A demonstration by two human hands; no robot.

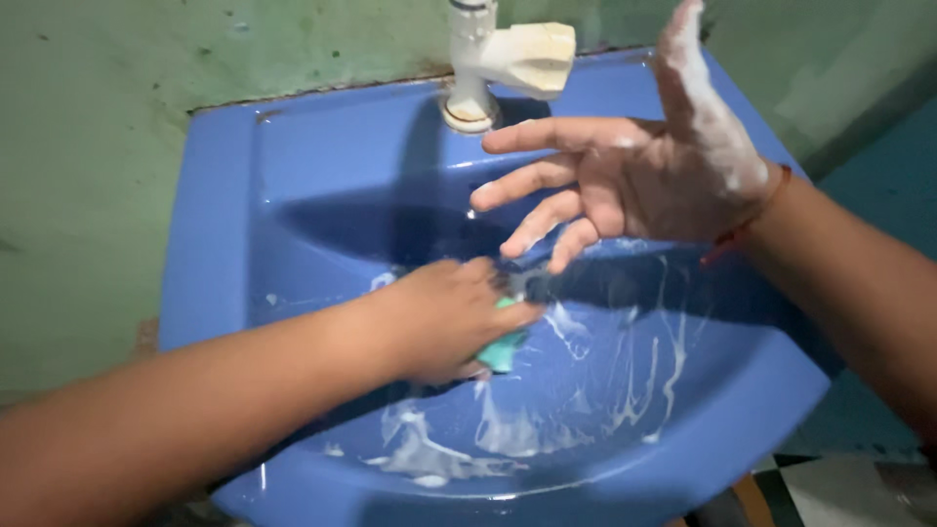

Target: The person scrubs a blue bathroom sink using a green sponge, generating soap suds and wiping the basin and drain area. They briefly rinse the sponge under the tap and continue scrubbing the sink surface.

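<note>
Below, left hand (pixel 444 317) around green scrubber (pixel 505 346)

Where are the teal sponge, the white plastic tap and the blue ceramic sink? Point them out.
teal sponge (pixel 505 348), head view, exposed lower corner.
white plastic tap (pixel 527 57), head view, spout.
blue ceramic sink (pixel 220 215), head view, bare left rim.

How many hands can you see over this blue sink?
2. The left hand is down in the sink, pressing a green scrubber against the soapy basin. The right hand is raised near the white tap, fingers spread and soapy.
</note>
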